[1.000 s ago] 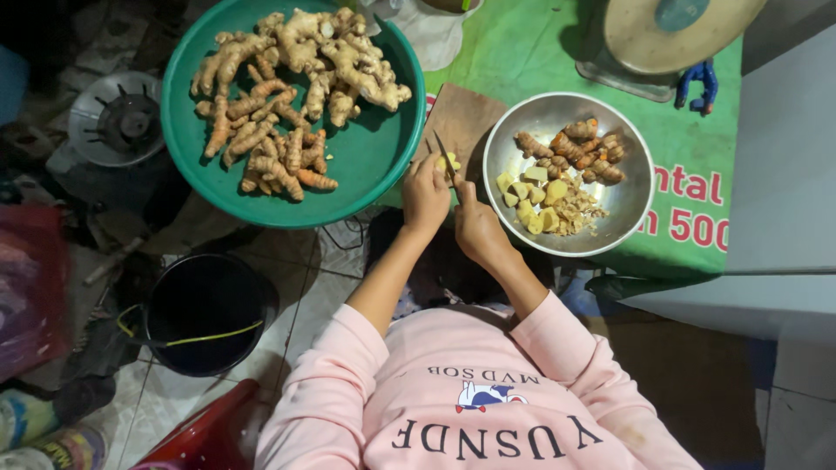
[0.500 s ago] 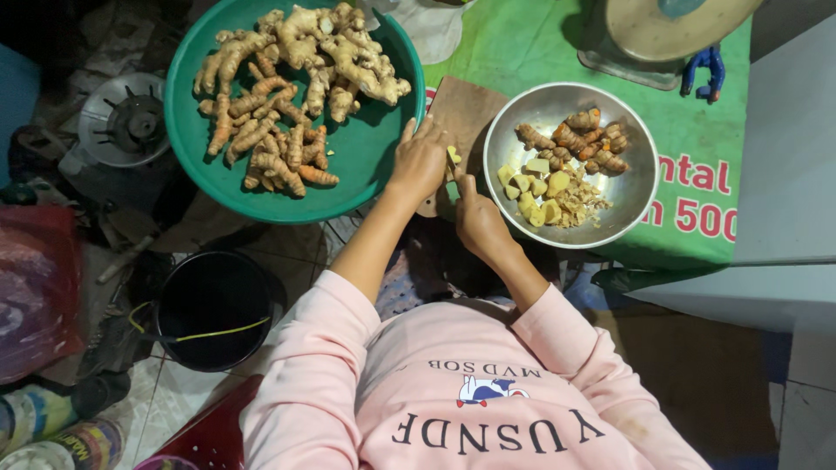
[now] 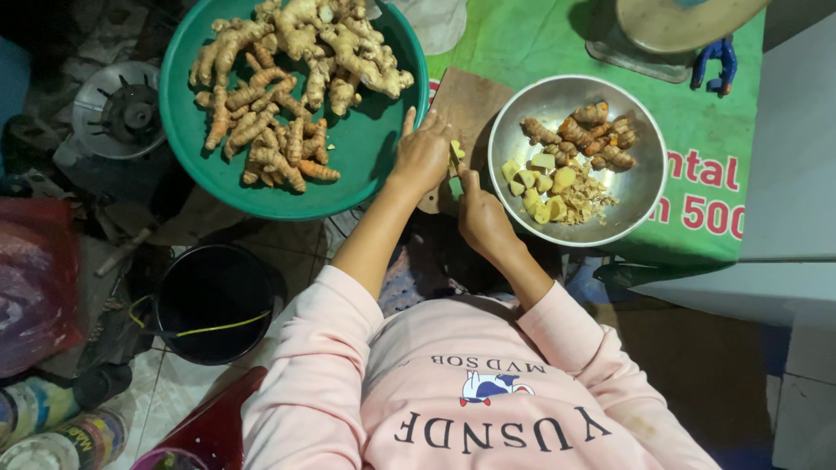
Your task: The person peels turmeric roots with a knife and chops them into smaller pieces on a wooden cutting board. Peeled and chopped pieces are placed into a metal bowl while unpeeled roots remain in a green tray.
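Your left hand (image 3: 421, 157) presses a yellow root piece (image 3: 456, 151) on the cutting board (image 3: 470, 104); your right hand (image 3: 482, 218) seems clenched on a mostly hidden knife beside the steel bowl (image 3: 640, 187).

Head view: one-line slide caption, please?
Left hand steadies a yellow piece on the cutting board; right hand beside the steel bowl.

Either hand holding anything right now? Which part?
Left hand pins a small yellow root piece on the wooden cutting board, fingertips on its near end. Right hand is closed, perhaps on a knife handle; the grip is hidden.
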